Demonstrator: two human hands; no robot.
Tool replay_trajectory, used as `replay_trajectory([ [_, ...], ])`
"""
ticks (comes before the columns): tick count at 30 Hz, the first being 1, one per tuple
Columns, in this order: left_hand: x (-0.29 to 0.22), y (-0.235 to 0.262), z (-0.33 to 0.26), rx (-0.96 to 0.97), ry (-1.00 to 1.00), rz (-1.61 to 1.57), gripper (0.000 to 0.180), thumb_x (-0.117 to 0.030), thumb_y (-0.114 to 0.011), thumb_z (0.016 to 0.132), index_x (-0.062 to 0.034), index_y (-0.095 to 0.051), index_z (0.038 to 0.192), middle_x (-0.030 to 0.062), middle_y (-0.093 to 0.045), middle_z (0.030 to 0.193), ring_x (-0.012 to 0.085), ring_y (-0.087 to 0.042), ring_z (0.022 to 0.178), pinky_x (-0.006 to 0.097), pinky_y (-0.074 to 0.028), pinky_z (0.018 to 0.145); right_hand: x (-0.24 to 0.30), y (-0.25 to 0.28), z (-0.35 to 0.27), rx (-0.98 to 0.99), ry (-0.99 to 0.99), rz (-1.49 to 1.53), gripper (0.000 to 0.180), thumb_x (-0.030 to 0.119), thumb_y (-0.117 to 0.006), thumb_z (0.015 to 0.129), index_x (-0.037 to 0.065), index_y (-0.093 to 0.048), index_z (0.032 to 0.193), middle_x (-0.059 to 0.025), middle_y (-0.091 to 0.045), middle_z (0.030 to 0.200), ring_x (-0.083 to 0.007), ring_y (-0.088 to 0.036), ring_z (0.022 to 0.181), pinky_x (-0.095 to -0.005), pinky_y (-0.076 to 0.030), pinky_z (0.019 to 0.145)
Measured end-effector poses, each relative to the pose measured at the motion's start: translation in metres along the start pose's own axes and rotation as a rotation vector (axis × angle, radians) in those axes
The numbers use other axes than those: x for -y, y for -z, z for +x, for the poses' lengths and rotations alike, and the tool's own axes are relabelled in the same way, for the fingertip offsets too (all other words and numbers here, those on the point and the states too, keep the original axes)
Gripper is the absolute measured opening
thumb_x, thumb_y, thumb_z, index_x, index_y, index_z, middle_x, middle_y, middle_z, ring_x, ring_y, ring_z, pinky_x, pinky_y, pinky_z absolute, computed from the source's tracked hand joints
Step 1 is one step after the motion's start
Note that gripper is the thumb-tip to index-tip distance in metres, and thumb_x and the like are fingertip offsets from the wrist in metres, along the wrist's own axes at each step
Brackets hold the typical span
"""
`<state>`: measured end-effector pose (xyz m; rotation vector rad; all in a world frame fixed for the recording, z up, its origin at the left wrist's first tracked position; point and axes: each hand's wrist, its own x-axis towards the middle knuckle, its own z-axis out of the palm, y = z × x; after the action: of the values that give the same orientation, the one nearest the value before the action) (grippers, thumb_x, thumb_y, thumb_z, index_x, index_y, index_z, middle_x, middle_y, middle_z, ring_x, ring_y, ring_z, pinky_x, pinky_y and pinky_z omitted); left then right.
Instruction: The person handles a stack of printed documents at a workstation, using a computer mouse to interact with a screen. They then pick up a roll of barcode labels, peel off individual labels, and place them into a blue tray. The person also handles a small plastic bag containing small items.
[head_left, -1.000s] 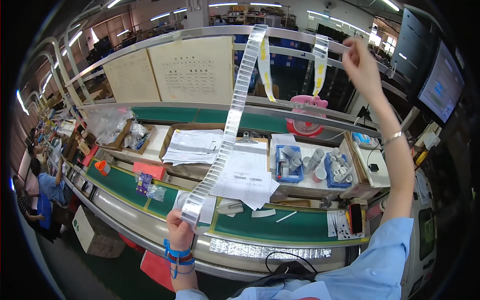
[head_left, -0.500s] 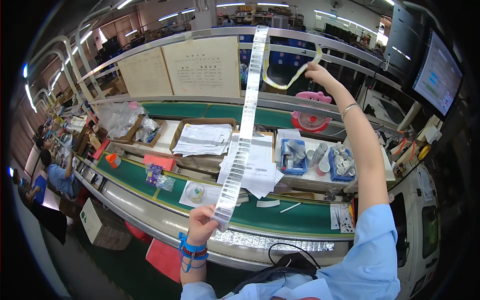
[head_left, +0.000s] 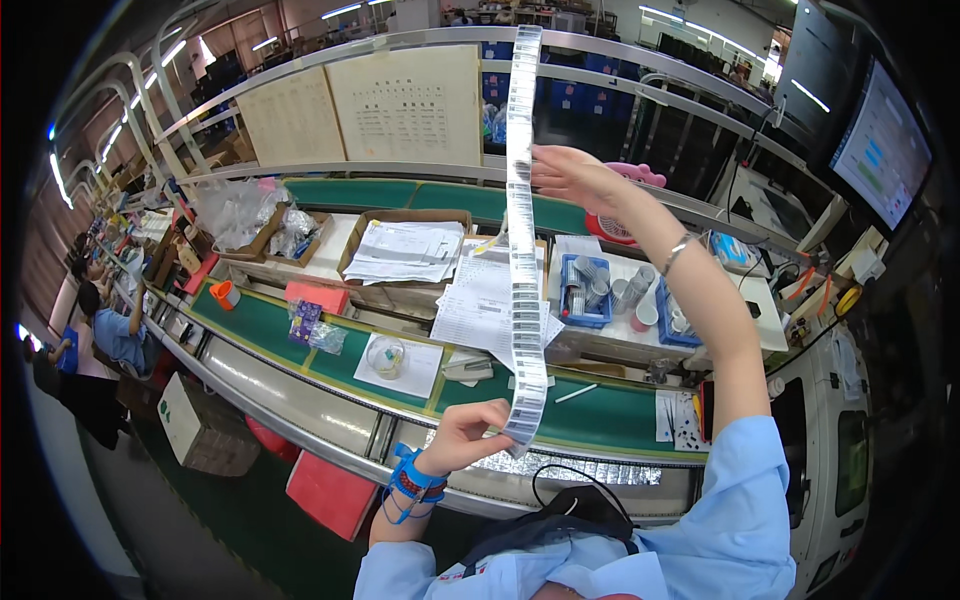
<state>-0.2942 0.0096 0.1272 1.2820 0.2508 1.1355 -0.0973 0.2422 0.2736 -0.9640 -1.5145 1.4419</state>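
A long white strip of barcode labels (head_left: 523, 230) runs down from the top rail toward me. Its lower end is pinched between the fingers of my left hand (head_left: 465, 437), which wears blue bands at the wrist. My right hand (head_left: 580, 180) is raised at the strip's upper part, fingers stretched out flat and fingertips at its right edge; whether they touch it I cannot tell. Left of the strip, a bit of yellow-edged white band (head_left: 490, 243) shows above the papers.
Beyond the green bench (head_left: 480, 408) stand a box of papers (head_left: 405, 250), a blue basket of clear tubes (head_left: 587, 290) and a red fan (head_left: 610, 228). A round clear container (head_left: 385, 355) lies on white paper. A monitor (head_left: 880, 145) hangs at right; a metal rail (head_left: 400, 40) crosses above.
My right hand has let go of the yellow-edged loop and moved left to the strip. My left hand has shifted right with the strip's lower end, so the strip hangs straighter.
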Motion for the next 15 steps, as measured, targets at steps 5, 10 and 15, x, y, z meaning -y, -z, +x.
replay_trajectory([
  [5, 0.036, 0.004, 0.004, -0.236, 0.302, 0.13, 0.008, -0.001, -0.06, 0.078, 0.0014, -0.056, 0.085, 0.0049, -0.056, 0.082, 0.0087, -0.053, 0.079, 0.022, -0.043, 0.072, 0.018, -0.01, 0.005, 0.163, 0.171, 0.09, 0.028, 0.014, -0.058, 0.08, 0.002, -0.052, 0.105, -0.0086, -0.061, 0.096, -0.0147, -0.058, 0.089, -0.0284, -0.046, 0.079],
  [10, 0.079, 0.013, 0.017, -0.295, 0.168, 0.494, 0.044, -0.011, -0.057, 0.081, -0.0052, -0.038, 0.12, 0.0065, -0.052, 0.106, 0.0129, -0.051, 0.094, 0.027, -0.042, 0.078, 0.084, 0.043, 0.008, 0.016, 0.606, -0.061, 0.032, 0.018, -0.055, 0.083, 0.001, -0.049, 0.11, -0.0093, -0.06, 0.096, -0.0129, -0.058, 0.088, -0.0241, -0.049, 0.073],
  [15, 0.097, 0.025, -0.003, -0.373, 0.231, 0.421, 0.039, -0.014, -0.056, 0.082, -0.0056, -0.042, 0.117, 0.0066, -0.054, 0.106, 0.0127, -0.052, 0.091, 0.026, -0.042, 0.076, 0.123, 0.055, 0.011, -0.174, 0.584, -0.121, 0.036, 0.005, -0.054, 0.08, 0.005, -0.045, 0.115, -0.0087, -0.059, 0.094, -0.0146, -0.059, 0.081, -0.0248, -0.049, 0.061],
])
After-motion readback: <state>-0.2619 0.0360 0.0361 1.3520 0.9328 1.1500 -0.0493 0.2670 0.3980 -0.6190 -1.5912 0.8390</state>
